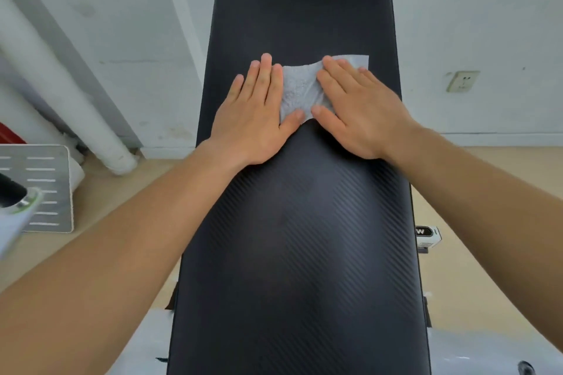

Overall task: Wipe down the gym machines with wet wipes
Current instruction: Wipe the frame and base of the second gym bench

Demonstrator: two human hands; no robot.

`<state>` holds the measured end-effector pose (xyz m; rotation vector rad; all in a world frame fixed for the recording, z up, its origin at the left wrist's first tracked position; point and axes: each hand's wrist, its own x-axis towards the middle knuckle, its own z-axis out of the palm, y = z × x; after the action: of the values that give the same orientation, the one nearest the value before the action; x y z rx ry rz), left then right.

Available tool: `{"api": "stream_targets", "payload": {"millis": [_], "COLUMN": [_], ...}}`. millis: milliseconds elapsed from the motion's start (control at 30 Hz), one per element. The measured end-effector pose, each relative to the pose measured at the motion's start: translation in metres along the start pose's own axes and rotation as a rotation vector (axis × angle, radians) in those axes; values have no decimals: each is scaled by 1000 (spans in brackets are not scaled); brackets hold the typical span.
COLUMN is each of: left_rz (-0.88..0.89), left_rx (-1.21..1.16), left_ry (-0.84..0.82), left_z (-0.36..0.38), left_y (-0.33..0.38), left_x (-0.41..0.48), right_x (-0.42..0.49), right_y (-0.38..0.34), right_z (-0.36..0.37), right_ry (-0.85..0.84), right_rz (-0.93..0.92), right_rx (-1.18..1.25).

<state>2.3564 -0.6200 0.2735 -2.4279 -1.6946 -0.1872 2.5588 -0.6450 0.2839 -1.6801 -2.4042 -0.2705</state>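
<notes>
While the black bench pad (298, 222) runs lengthwise from near to far, the wet wipe (300, 91) lies across it, in the far half. Left hand (259, 113) and right hand (356, 109) rest flat, fingers straight, each pressing one end of the wet wipe onto the pad; neither curls round it. Its long axis runs left to right between the hands, equally near both. Bare pad extends near and far of it, so the coming stroke probably follows the pad's length. Fingers hide both ends of the wet wipe, except its far right corner; the pad's near end is cut off.
</notes>
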Motion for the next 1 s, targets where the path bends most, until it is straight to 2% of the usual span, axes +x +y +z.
{"api": "stream_targets", "payload": {"millis": [100,167,467,567,667,733,833,1000], "left_rz": [-47,-70,-87,-109,-72,-80,-189,-443], "left_rx": [-3,-23,-101,-104,-267,-445,-650,-755], "left_ry": [28,27,-19,-33,-27,29,127,249], "left_z": [6,10,40,45,38,36,39,49], "left_y": [-6,-8,2,-10,-16,-19,-27,-51], "left_x": [-10,-28,-183,-205,-205,-209,-221,-231], "right_x": [-11,-28,-132,-149,-142,-133,-121,-50], "right_y": [-12,-27,-111,-128,-139,-144,-149,-143], "right_z": [3,4,41,42,33,36,46,37], "right_ry": [113,119,-129,-103,-15,-81,-179,-173], "right_rz": [-7,-14,-92,-95,-131,-232,-372,-352], "right_rx": [35,53,-34,-20,43,93,-5,-86]}}
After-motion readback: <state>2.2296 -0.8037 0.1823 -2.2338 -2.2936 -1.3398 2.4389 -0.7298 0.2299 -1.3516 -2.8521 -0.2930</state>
